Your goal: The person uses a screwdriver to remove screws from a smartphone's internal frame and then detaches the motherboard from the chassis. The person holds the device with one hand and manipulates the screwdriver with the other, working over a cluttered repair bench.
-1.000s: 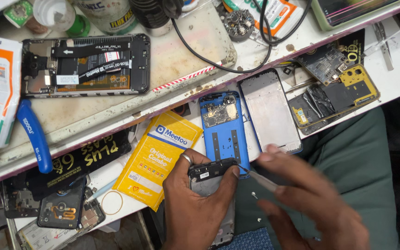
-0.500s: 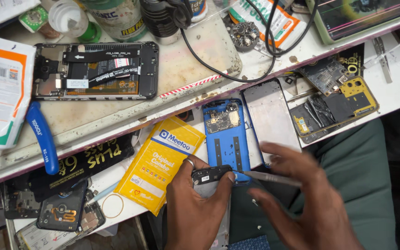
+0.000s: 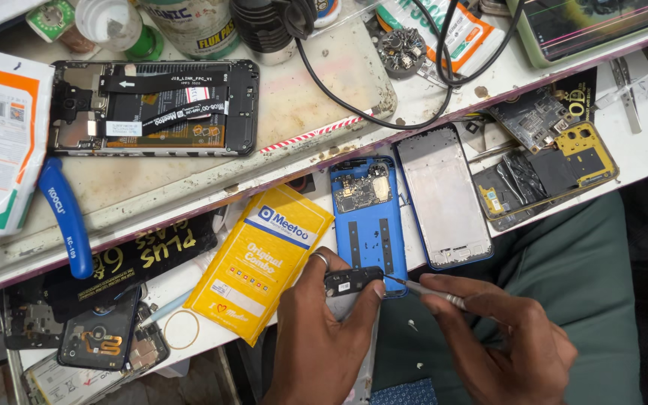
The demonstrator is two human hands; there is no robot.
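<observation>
Small black component (image 3: 352, 280): one piece, pinched between the thumb and fingers (image 3: 369, 294) of the left hand (image 3: 322, 341), at the near edge of the table (image 3: 643, 146), just below the blue phone frame (image 3: 367, 225). Tweezers (image 3: 433, 291): one pair, gripped by the right hand (image 3: 508, 346), fingers pressed together around the shaft, tip touching the right end of the component.

Phone frames on the lower level: one blue with a circuit board at its top, one bare frame (image 3: 444, 196) just beside it. Yellow packet (image 3: 261, 261): one, left of the blue frame. Opened phone (image 3: 153, 109): one, on the upper level. Blue-handled cutter (image 3: 65, 217): one.

Both hands rise from the bottom edge, palms down, fingertips converging at the component.
</observation>
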